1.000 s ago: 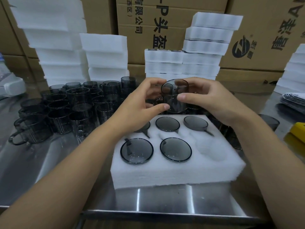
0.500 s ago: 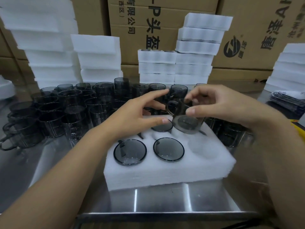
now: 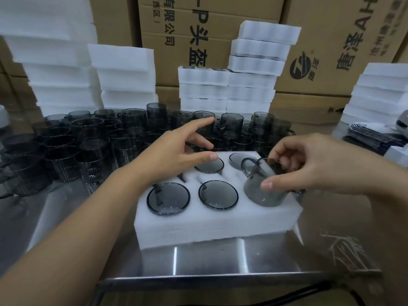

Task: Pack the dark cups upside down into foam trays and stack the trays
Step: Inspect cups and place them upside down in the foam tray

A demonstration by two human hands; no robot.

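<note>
— Which one are you on?
— The dark cup (image 3: 262, 188) in my right hand (image 3: 320, 166). My thumb is on its near wall and my fingers curl over the far side, clamped on it. It's tipped over, handle pointing back and left, with its low end down at the front-right pocket of the foam tray (image 3: 216, 221) (not sitting level like the others).
— And the rest of that tray?
— Packed cups (image 3: 169, 198) fill the front-left and front-middle pockets, upside down, bases up. Two more bases show in the back row, middle and right. The back-left pocket is under my left hand (image 3: 174, 155), so I can't tell.
— Is that hand holding anything?
— No. Its fingers are spread apart and straight, hovering above the tray's back-left corner, the forefinger reaching toward the loose cups (image 3: 88, 146).
— Where are those?
— Standing crowded on the steel desk (image 3: 209, 259), behind the tray and off to its left. Past them are plain foam stacks (image 3: 123, 76) on the left and stacked trays (image 3: 251, 93) in the middle, with printed cardboard boxes (image 3: 198, 29) at the very back
</note>
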